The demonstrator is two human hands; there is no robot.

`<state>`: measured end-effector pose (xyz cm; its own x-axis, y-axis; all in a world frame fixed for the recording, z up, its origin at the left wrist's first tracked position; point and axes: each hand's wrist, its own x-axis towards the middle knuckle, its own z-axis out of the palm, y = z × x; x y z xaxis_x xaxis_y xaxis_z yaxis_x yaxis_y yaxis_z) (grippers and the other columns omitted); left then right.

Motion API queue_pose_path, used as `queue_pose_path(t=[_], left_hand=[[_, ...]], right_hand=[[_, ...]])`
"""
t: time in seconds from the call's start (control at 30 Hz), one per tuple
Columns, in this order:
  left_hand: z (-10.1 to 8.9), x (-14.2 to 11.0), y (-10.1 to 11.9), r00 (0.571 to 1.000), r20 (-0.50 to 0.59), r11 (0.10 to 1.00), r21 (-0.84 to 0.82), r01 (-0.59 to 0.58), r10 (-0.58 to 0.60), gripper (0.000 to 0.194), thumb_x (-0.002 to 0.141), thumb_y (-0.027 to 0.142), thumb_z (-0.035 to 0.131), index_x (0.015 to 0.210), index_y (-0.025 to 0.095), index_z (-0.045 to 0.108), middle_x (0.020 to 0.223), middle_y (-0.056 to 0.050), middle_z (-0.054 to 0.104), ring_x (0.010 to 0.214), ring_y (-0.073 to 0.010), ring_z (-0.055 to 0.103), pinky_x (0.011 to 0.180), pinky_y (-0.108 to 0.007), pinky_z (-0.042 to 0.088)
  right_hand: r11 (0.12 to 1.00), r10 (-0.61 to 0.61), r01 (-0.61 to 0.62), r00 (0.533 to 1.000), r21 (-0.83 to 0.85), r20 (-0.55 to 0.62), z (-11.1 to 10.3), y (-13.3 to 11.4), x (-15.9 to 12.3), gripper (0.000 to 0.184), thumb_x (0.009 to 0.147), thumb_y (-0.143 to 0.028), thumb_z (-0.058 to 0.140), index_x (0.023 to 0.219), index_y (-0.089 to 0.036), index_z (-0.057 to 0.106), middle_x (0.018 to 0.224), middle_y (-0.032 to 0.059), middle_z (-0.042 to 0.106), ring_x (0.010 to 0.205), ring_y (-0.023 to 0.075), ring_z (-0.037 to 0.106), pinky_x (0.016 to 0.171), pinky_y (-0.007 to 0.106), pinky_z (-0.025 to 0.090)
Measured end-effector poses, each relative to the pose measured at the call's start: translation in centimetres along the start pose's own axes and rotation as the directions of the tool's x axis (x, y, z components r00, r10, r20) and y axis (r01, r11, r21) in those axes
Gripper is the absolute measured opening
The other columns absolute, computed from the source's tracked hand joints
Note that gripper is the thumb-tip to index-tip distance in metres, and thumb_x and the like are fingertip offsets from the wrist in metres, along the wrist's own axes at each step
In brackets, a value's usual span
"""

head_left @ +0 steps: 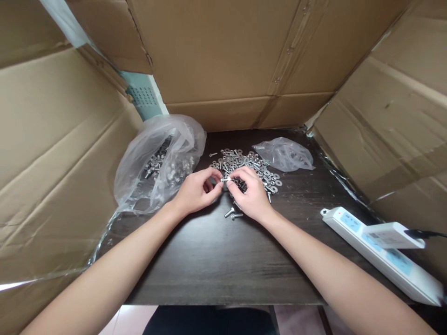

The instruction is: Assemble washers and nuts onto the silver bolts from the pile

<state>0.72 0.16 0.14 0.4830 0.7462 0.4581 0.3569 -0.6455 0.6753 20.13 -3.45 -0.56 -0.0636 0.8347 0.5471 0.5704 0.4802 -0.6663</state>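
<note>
A small metal bolt point(226, 179) is held level between both hands over the table. My left hand point(200, 190) pinches its left end between thumb and fingers. At its right end, the thumb and fingertips of my right hand point(249, 190) are closed on it; any small part there is hidden by the fingers. Just behind the hands spreads a pile of loose bolts, nuts and flat washers point(240, 160), partly covered by my right hand. Nearer to me, by the right wrist, lie two bolts point(229, 213) that seem to have parts on their shanks.
To the left stands an open clear plastic bag point(134, 184) with many metal fasteners inside. A smaller clear bag point(289, 156) lies at the back right. On the right edge is a white power strip point(380, 260) with a plugged-in adapter point(394, 236). Cardboard walls point(226, 56) enclose the dark table point(223, 265).
</note>
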Motion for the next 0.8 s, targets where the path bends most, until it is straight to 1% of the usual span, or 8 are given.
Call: queue_pose_path(t=[0.17,0.33,0.53,0.7,0.8], left_hand=[[0.06,-0.07,-0.14,1.000,0.008,1.000,-0.002,0.001,0.000,0.015,0.090,0.024,0.065,0.103,0.017,0.068,0.087,-0.002,0.074,0.060,-0.0105,0.065,0.059,-0.021,0.053],[0.06,-0.10,-0.09,1.000,0.009,1.000,0.003,-0.022,0.022,0.013,0.091,0.023,0.063,0.102,0.017,0.065,0.085,-0.001,0.072,0.060,-0.0096,0.063,0.059,-0.020,0.052],[-0.02,-0.09,0.05,0.999,0.004,0.999,0.020,-0.051,0.051,0.010,0.091,0.022,0.061,0.099,0.017,0.063,0.083,-0.001,0.069,0.060,-0.0102,0.061,0.058,-0.021,0.050],[-0.04,-0.10,0.06,0.999,-0.002,0.998,0.030,-0.052,0.052,0.009,0.091,0.023,0.061,0.098,0.018,0.062,0.082,0.000,0.067,0.061,-0.0108,0.060,0.059,-0.022,0.049],[-0.04,-0.11,0.05,0.999,0.001,0.998,0.033,-0.049,0.049,0.009,0.091,0.023,0.060,0.098,0.018,0.062,0.082,0.000,0.066,0.061,-0.0112,0.060,0.059,-0.023,0.049]], right_hand=[[1.000,0.011,-0.010,1.000,-0.016,0.012,0.01,0.00,-0.03,0.005,0.094,-0.025,0.061,0.090,-0.024,0.064,0.098,0.0065,0.068,0.099,0.0263,0.063,0.092,0.046,0.049],[1.000,-0.007,0.008,1.000,-0.014,0.014,0.04,0.13,-0.06,0.007,0.095,-0.026,0.061,0.090,-0.023,0.065,0.098,0.0060,0.068,0.099,0.0260,0.062,0.091,0.046,0.048],[1.000,0.007,-0.006,0.999,-0.027,0.036,0.03,0.06,-0.02,0.012,0.097,-0.030,0.061,0.089,-0.023,0.066,0.096,0.0060,0.069,0.097,0.0265,0.063,0.091,0.047,0.047],[1.000,-0.009,0.009,1.000,0.002,0.026,-0.02,-0.06,-0.03,0.007,0.094,-0.026,0.063,0.097,-0.024,0.069,0.102,0.0069,0.068,0.102,0.0271,0.063,0.094,0.048,0.049],[1.000,-0.008,0.008,1.000,-0.010,0.028,-0.01,-0.03,-0.02,0.006,0.093,-0.025,0.062,0.096,-0.024,0.068,0.101,0.0066,0.068,0.102,0.0270,0.063,0.093,0.047,0.049]])
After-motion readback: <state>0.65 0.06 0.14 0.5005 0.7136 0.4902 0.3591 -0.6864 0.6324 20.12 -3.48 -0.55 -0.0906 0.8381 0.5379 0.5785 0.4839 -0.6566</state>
